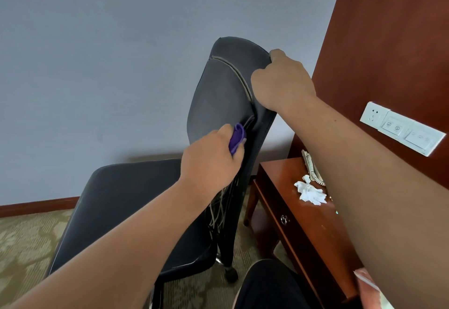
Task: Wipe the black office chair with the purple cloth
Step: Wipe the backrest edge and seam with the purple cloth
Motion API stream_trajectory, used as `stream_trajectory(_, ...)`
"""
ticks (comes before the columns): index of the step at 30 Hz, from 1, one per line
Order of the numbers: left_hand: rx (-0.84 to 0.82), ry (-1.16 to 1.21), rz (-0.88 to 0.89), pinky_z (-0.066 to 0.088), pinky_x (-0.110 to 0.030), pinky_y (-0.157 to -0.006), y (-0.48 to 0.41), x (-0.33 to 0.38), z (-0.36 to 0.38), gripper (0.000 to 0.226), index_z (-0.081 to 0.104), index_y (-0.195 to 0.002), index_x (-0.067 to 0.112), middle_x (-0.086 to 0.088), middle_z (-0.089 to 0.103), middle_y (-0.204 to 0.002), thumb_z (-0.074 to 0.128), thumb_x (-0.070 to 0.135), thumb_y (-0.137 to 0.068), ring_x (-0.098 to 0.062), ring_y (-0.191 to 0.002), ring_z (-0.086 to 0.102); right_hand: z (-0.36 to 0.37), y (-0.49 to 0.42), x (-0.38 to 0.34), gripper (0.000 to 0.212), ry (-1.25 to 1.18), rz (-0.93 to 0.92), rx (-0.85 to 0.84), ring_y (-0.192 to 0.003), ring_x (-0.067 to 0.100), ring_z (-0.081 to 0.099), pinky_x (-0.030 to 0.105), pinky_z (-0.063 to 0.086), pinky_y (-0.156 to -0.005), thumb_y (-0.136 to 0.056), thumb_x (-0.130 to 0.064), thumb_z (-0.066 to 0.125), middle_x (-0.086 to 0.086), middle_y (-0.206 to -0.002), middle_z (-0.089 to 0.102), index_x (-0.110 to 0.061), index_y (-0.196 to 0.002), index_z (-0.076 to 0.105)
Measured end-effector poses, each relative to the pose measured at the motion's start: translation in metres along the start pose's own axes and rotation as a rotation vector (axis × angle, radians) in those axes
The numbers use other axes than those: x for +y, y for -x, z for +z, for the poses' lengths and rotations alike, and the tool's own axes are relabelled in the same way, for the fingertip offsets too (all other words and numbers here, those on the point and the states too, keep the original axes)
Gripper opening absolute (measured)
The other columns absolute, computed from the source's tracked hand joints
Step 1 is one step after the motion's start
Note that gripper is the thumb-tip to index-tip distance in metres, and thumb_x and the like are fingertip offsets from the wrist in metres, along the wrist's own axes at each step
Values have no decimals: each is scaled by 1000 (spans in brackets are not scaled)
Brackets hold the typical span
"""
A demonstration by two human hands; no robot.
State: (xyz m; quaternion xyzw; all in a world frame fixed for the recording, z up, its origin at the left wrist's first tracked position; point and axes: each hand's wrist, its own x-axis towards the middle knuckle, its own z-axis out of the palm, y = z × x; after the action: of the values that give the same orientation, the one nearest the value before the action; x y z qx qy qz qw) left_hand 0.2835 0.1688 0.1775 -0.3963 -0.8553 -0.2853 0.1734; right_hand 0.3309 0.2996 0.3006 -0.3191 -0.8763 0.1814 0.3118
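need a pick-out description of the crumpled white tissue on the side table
Start at the reddish-brown wooden wall panel on the right, then drop to the reddish-brown wooden side table below it, beside the black office chair. The crumpled white paper tissue lies on its top. Unlike the beige coiled cord just behind it, it is ragged, shapeless and pure white.

Seemingly a hotel room: wood wall panel with sockets, small table with phone cord, patterned carpet.
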Motion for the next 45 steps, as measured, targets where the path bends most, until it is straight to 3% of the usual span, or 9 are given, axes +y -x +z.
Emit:
stream_trajectory(8, -82, -15, -74, 35, -25, -51, 22, -14, 11, 25, 46, -92, 27, 10, 53, -70, 42, 50, -103, -7, -57, 49, 0, 1, -1, 42, -7, 9, -9, -83, 25, 54, 31, 36, -57, -85, -20, 40, 0, -92, 54, -16, -126, 45)
stream_trajectory(14, -167, 118, -151, 55, -33, -64, 23, -11, 1, 29, 57, -93, 27, 8, 63, -74, 45, 51, -102, -13, -67, 62, 0, 3, -4, 48, -17, 1, -6, -91, 28, 57, 35, 45, -70, -85, -21, 41, 3, -103, 59, -15, -133, 45)
stream_trajectory(20, -85, 304, -157, 50, -30, -58, 10, 12, -7, 30, 55, -82, 25, 5, 63, -70, 50, 47, -102, -15, -63, 62, -1, 5, -3, 49, -6, 5, -3, -90, 28, 58, 36, 44, -68, -86, -21, 40, 5, -103, 59, -14, -135, 43)
stream_trajectory(28, -242, 102, -162, 57, -32, -64, 42, -14, 19, 25, 57, -88, 28, 8, 63, -71, 51, 48, -100, -13, -63, 63, 1, 5, -4, 50, -20, 6, 3, -93, 27, 59, 35, 44, -69, -84, -21, 40, 3, -102, 61, -15, -134, 44)
stream_trajectory(32, -220, 280, -263, 55, -29, -57, 43, -9, 17, 30, 56, -78, 27, 5, 66, -69, 53, 47, -100, -15, -61, 65, 0, 5, -4, 50, -21, 5, 2, -92, 27, 58, 36, 46, -71, -85, -21, 41, 4, -103, 61, -15, -134, 44)
stream_trajectory(36, -188, 520, -392, 58, -38, -60, 27, 6, 3, 39, 62, -75, 15, -9, 72, -69, 57, 47, -97, -27, -62, 70, 0, 5, -5, 50, -21, 4, 4, -92, 28, 58, 36, 48, -72, -85, -21, 41, 3, -101, 58, -15, -135, 43)
stream_trajectory(40, -252, 622, -464, 48, -29, -54, 14, 9, -7, 37, 61, -74, 16, -4, 65, -62, 63, 48, -93, -18, -55, 61, 1, 4, -4, 49, -19, 7, 11, -90, 28, 57, 36, 46, -70, -84, -22, 40, 3, -99, 57, -15, -133, 45)
stream_trajectory(42, -236, 581, -423, 49, -26, -53, 16, 4, -7, 33, 61, -76, 20, 3, 67, -64, 62, 47, -94, -15, -57, 63, 1, 4, -4, 46, -17, 3, 12, -89, 27, 56, 35, 43, -68, -85, -21, 41, 1, -92, 54, -14, -131, 45)
stream_trajectory(45, -215, 266, -249, 57, -30, -63, 25, -9, 1, 28, 59, -85, 28, 6, 67, -72, 53, 51, -98, -14, -66, 66, 0, 4, -3, 45, -23, 0, 3, -88, 26, 55, 34, 42, -68, -87, -20, 41, -1, -90, 50, -14, -131, 45)
